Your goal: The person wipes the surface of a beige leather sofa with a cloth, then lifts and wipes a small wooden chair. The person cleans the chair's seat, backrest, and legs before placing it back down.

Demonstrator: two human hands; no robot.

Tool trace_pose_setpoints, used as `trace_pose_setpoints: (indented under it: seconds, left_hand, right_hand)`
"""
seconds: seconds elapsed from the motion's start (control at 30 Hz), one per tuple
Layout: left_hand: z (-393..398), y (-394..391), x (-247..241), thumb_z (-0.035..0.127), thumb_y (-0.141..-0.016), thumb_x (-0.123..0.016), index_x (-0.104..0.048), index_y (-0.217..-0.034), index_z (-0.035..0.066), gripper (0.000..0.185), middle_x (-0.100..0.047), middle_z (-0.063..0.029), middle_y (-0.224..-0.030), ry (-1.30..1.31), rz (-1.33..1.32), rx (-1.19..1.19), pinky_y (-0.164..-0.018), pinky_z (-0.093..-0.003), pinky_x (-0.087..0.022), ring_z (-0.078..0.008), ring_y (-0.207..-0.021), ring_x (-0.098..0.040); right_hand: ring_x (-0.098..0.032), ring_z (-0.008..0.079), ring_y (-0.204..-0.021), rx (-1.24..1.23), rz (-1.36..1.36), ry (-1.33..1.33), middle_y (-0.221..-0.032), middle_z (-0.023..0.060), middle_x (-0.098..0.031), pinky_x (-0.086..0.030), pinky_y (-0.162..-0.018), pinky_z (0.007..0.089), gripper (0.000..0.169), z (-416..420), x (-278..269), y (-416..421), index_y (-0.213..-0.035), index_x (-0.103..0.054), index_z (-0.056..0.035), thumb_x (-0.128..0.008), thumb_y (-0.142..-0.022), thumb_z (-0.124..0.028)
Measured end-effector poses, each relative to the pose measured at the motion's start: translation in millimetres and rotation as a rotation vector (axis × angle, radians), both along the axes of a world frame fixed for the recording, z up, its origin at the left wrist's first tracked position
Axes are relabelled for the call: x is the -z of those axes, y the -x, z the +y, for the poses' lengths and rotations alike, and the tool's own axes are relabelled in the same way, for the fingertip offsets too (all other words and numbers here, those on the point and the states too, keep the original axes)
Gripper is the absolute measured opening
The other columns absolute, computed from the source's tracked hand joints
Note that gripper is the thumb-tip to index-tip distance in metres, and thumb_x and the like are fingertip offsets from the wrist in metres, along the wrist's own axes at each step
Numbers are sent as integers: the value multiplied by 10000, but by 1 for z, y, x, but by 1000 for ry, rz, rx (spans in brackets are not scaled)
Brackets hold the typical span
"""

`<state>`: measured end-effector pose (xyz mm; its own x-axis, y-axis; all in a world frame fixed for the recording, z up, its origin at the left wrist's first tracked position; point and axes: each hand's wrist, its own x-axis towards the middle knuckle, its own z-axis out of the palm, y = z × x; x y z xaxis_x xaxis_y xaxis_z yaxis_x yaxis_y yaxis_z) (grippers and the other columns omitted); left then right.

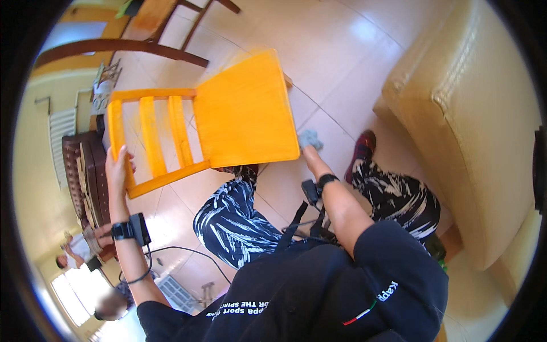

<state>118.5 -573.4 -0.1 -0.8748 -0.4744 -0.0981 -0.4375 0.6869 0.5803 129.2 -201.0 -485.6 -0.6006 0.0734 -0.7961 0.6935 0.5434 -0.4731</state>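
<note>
A wooden chair (pixel 248 115), painted yellow-orange, is in front of me with its flat seat facing the camera. Its slatted backrest (pixel 147 132) extends to the left. My left hand (pixel 117 171) grips the top rail of that backrest, thumb on the near side. Beside the seat's right edge, my right hand (pixel 308 150) holds a crumpled grey-blue cloth (pixel 312 139); its fingers are mostly hidden. A short bit of a chair leg (pixel 288 81) shows past the seat, and the other legs are out of sight.
A beige padded sofa (pixel 474 128) stands close on my right. Dark wooden furniture (pixel 128 49) lies beyond the chair. A brown tufted sofa (pixel 92 175) is at the far left, near a seated person (pixel 79 252) and another person (pixel 113 303). A cable (pixel 188 249) runs from my left wrist.
</note>
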Motion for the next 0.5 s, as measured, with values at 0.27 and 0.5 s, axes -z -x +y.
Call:
trace_pose_setpoints:
  seconds: [0.27,0.5]
  left_hand:
    - [14,-20,-7,268,-914,-600,-542,-1085,46,287,-579,-61,-705,-50,79,-83,-449,-264,-472,-127,-492,-558]
    - [-12,-19,17,403,-862,-635,-605,-1061,46,410,-670,-155,-777,604,187,43,-601,-395,-527,-276,-640,-668]
  right_hand:
    - [-529,231,-1152,692,-41,1287,-1241,75,-590,-393,-1000,424,424,72,-143,-42,-1212,-570,-154,-438,-951,-460]
    - [-556,285,-1150,597,448,1604,-1242,125,-568,-464,-983,470,529,135,-360,-24,-1234,-510,-30,-413,-964,-474]
